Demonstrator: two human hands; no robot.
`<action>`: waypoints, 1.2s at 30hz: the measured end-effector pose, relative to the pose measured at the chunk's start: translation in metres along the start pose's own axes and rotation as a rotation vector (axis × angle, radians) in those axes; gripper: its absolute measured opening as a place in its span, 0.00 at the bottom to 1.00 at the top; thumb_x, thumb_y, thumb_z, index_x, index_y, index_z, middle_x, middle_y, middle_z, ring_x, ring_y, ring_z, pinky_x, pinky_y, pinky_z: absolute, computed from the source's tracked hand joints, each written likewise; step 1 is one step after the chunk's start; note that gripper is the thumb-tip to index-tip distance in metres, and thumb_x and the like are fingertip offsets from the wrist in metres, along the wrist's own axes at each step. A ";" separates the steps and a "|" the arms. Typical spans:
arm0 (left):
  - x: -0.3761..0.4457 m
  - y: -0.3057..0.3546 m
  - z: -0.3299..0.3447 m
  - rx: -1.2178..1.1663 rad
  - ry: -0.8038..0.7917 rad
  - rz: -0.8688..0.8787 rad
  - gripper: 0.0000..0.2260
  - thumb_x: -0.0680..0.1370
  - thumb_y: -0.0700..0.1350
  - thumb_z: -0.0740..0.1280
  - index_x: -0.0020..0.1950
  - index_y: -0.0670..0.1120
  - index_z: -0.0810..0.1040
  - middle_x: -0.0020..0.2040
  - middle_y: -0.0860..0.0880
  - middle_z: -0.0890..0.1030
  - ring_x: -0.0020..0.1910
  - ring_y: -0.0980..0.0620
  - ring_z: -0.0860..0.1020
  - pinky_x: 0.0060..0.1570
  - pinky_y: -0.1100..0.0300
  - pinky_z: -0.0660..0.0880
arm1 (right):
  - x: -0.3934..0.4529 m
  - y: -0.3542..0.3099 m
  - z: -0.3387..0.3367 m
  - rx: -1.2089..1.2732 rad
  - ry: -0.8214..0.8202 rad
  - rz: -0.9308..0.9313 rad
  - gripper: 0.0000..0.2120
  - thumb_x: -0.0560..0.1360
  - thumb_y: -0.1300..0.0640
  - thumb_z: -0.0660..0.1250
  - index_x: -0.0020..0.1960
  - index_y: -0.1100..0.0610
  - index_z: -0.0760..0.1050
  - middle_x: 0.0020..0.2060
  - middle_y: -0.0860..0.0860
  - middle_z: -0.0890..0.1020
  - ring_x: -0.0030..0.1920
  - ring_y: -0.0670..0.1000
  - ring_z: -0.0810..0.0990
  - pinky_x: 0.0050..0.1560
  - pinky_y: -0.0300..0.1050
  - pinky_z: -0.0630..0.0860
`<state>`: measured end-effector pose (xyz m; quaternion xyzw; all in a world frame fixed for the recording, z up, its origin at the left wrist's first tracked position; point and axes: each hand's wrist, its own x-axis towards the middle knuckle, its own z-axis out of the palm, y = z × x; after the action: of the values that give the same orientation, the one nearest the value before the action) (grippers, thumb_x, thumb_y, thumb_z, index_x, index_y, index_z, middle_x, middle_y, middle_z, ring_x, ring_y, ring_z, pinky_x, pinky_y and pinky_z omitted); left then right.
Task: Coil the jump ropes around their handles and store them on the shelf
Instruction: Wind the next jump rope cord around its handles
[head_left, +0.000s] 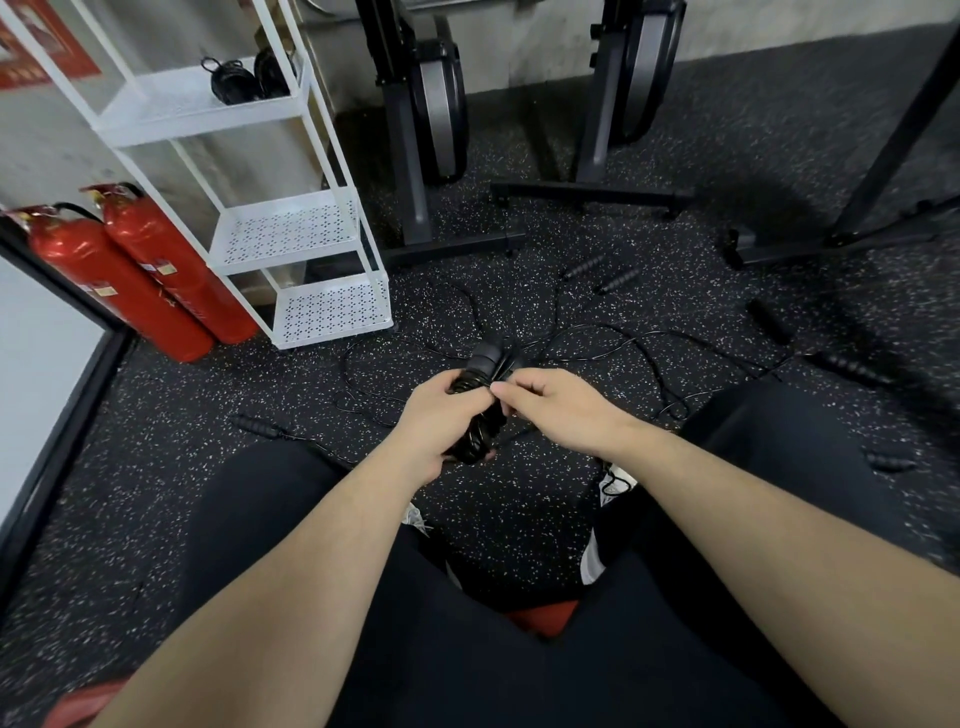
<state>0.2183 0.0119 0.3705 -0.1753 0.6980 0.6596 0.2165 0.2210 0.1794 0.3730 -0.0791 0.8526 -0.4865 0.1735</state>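
My left hand (434, 415) grips a pair of black jump rope handles (480, 364) with black cord wound round them. My right hand (553, 402) pinches the cord right beside that bundle. Loose black rope (613, 332) trails over the floor in front of me. More black handles lie on the floor: two (597, 273) at the back, one (769, 322) to the right, one (252, 422) to the left. The white shelf unit (291, 228) stands at the left, and two coiled ropes (249, 78) rest on its top tray.
Two red fire extinguishers (130, 280) lean beside the shelf. Black exercise machine frames (431, 156) stand behind the ropes, with another frame's base (831, 239) at the right. I am seated, with my legs in dark trousers (270, 519) either side of my hands.
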 end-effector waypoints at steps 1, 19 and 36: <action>0.000 0.000 0.000 -0.026 -0.005 -0.018 0.09 0.76 0.40 0.74 0.56 0.47 0.81 0.49 0.41 0.85 0.41 0.43 0.83 0.43 0.38 0.84 | 0.000 0.001 0.000 0.002 -0.002 0.013 0.17 0.83 0.45 0.62 0.38 0.50 0.76 0.27 0.44 0.71 0.29 0.47 0.67 0.34 0.44 0.64; -0.004 0.004 -0.015 -0.144 -0.235 -0.137 0.12 0.82 0.50 0.68 0.61 0.44 0.79 0.52 0.39 0.84 0.43 0.45 0.83 0.39 0.50 0.82 | 0.000 0.003 0.003 0.009 0.025 -0.032 0.16 0.83 0.47 0.63 0.37 0.50 0.74 0.31 0.40 0.73 0.33 0.39 0.70 0.39 0.39 0.65; 0.003 0.005 -0.019 -0.325 -0.096 -0.048 0.17 0.83 0.49 0.67 0.68 0.43 0.75 0.48 0.40 0.84 0.38 0.45 0.82 0.33 0.52 0.80 | -0.006 0.005 -0.004 0.091 0.002 0.072 0.20 0.82 0.41 0.61 0.40 0.53 0.74 0.28 0.47 0.72 0.24 0.45 0.64 0.28 0.39 0.63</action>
<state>0.2115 -0.0067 0.3734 -0.1928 0.5667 0.7661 0.2339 0.2251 0.1869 0.3723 -0.0402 0.8320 -0.5183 0.1934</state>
